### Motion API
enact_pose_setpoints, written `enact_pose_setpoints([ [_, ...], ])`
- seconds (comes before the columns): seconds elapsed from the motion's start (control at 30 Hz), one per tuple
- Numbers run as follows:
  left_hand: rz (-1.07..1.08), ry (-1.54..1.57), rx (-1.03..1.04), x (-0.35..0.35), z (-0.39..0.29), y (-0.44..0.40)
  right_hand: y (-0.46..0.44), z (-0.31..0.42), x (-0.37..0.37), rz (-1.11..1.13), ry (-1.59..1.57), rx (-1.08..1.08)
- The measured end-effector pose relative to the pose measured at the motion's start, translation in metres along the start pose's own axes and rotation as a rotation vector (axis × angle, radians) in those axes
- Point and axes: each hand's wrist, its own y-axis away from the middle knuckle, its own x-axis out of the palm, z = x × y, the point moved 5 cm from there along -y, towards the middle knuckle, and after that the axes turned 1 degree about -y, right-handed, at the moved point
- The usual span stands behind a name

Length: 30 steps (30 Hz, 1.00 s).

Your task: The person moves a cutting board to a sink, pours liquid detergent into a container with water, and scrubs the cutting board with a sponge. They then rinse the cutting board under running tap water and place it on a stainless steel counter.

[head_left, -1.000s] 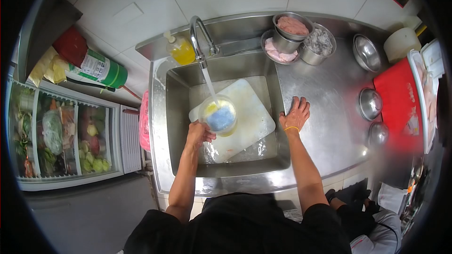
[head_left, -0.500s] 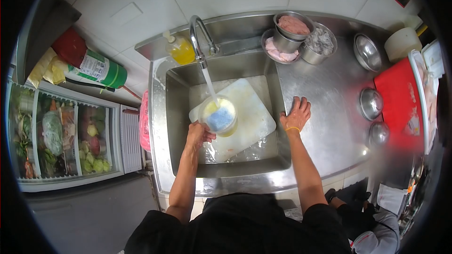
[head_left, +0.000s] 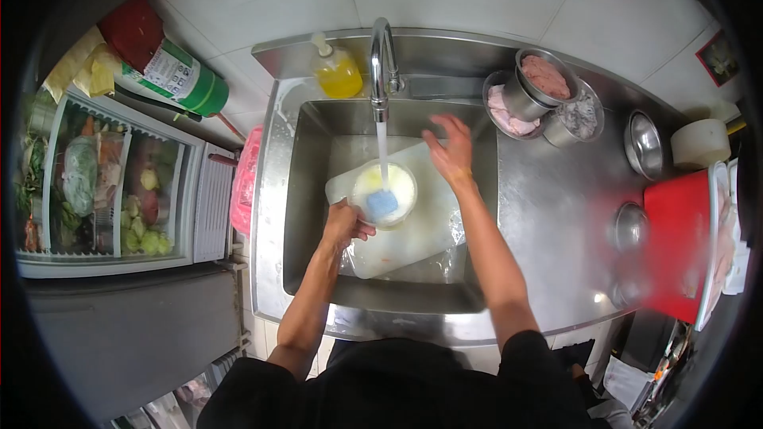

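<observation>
Water runs from the faucet (head_left: 381, 63) into a round clear container (head_left: 403, 184) over the sink. Inside the container a blue sponge (head_left: 381, 204) shows among pale suds. My left hand (head_left: 345, 224) is closed on the container's near-left rim. Raised over the right part of the sink, my right hand (head_left: 451, 148) has its fingers apart and holds nothing. A white cutting board (head_left: 425, 226) lies in the sink beneath the container, with water around it.
A soap bottle (head_left: 338, 71) with yellow liquid stands behind the sink. Metal bowls of pink and grey food (head_left: 546, 77) sit at the back right. A red container (head_left: 677, 234) is at the far right, and a glass-topped fridge (head_left: 119, 183) at the left.
My right hand has left the steel counter and moved left over the sink. The camera view has shifted. The container stays under the running water, and the suds in it look fuller.
</observation>
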Motion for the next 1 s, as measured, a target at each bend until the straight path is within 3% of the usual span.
enact_pose_setpoints([
  [0.07,0.011,0.018,-0.024,0.002,-0.002,0.000,-0.041,0.019,0.046,0.194,0.039,0.019],
  [0.17,0.001,-0.004,-0.040,0.002,-0.006,-0.001,-0.076,0.023,0.100,0.273,0.067,-0.050],
  [0.27,-0.001,0.002,-0.041,0.004,-0.009,-0.002,-0.082,0.022,0.136,0.691,0.393,0.000],
  [0.43,0.006,0.018,-0.040,0.005,-0.007,-0.006,-0.075,0.012,0.155,0.718,0.440,-0.048],
  [0.5,0.004,0.006,-0.051,0.005,-0.004,-0.010,-0.077,0.010,0.146,0.638,0.247,0.047],
  [0.63,0.002,-0.012,-0.060,0.005,0.001,-0.015,-0.079,-0.010,0.154,0.571,0.195,0.028],
  [0.83,-0.017,0.003,-0.065,0.002,0.009,-0.019,-0.084,0.016,0.136,0.744,0.188,0.061],
  [0.9,-0.012,0.029,-0.085,-0.001,0.011,-0.019,-0.084,0.023,0.132,0.742,-0.141,0.221],
  [0.93,-0.015,0.031,-0.080,-0.002,0.009,-0.018,-0.085,0.012,0.136,0.743,-0.143,0.216],
  [1.0,-0.001,0.054,-0.082,-0.008,0.002,-0.016,-0.088,-0.022,0.145,0.608,-0.916,0.695],
])
